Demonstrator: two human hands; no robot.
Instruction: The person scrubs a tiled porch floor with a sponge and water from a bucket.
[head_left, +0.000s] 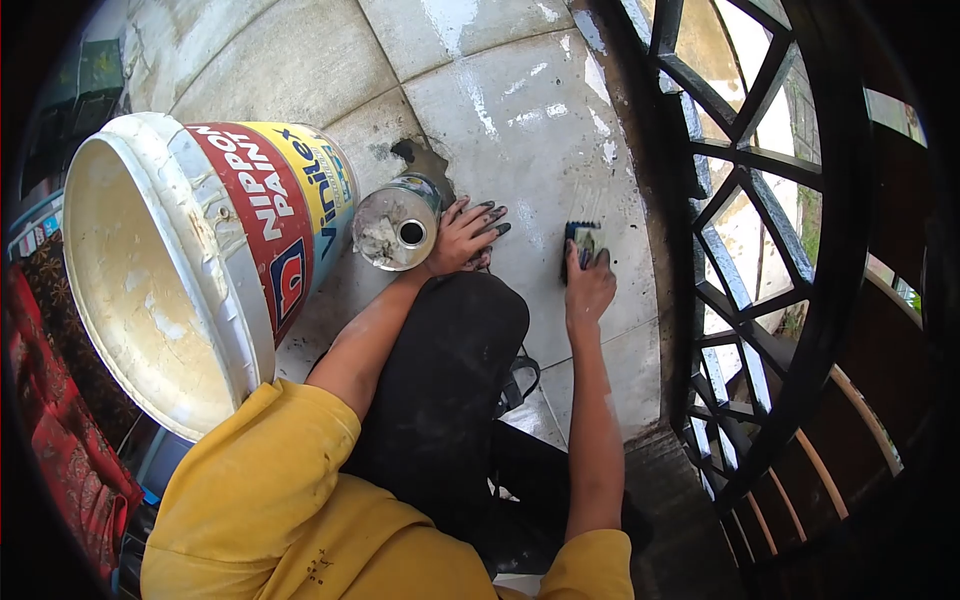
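Grey floor tiles (520, 110) with white smears lie under the person. On the right stands a black metal gate (760, 200). A big white Nippon Paint bucket (200, 260) sits at the left, and its open mouth shows. A small tin can (397, 225) sits just beside it. The left hand (465, 238) lies flat on the floor next to the can, with its fingers spread wide and holding nothing. The right arm reaches straight out. The right hand (590, 285) has its grip closed around a small brush (583, 240), which is pressed on the tile.

I see a big white Nippon Paint bucket (200, 260) on my left, tipped with its mouth toward me, red patterned cloth (60, 440) beside it, and a black iron grille (770, 250) on the right.
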